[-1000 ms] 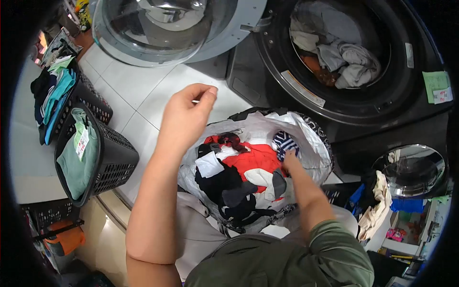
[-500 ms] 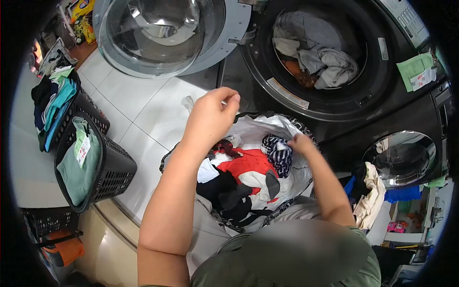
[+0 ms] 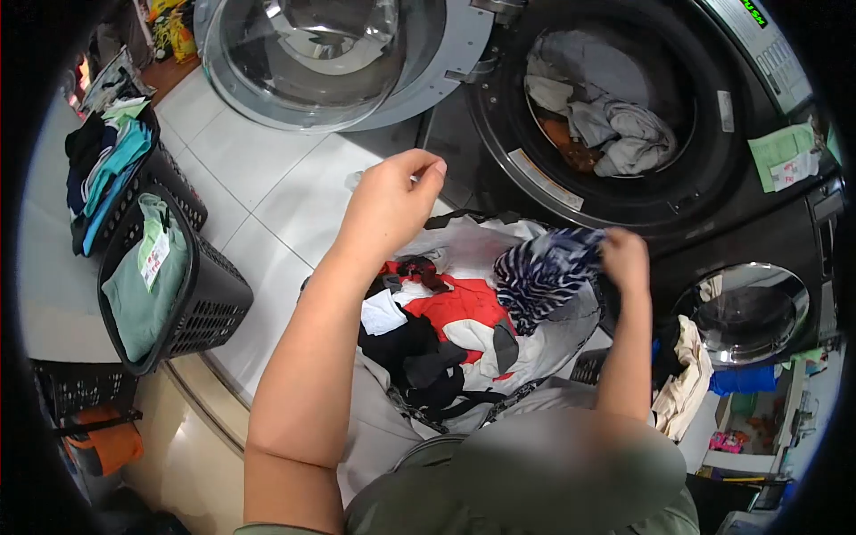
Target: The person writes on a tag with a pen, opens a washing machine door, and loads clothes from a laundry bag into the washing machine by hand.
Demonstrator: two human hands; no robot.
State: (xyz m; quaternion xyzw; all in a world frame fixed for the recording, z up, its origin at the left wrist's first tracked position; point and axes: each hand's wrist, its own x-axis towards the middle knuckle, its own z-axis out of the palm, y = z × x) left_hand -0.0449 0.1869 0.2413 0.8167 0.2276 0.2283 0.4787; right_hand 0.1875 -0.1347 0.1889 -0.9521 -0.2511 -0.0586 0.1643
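Note:
My right hand [image 3: 627, 260] is closed on one end of a navy-and-white striped cloth [image 3: 548, 272], lifted at the right side of an open laundry bag [image 3: 575, 334]. The cloth's lower part still lies over the bag's contents. Above the bag's left rim is my left hand [image 3: 392, 198], its thumb and fingers curled together. Whatever they hold, if anything, is hidden. Inside the bag are a red garment [image 3: 459, 308], a white-and-grey piece [image 3: 481, 339], black clothes [image 3: 406, 348] and a small light-blue cloth [image 3: 383, 312].
An open front-loading drum [image 3: 606, 107] holds grey and brown laundry, its round glass door [image 3: 303, 67] swung left. Black baskets [image 3: 209, 308] of folded clothes stand at left. A second, lower machine door [image 3: 753, 312] is at right, beside hanging cream cloth [image 3: 685, 379].
My right hand has moved right and slightly up, drawing out and spreading the striped cloth. My left hand keeps its curled pose, and the view has shifted slightly.

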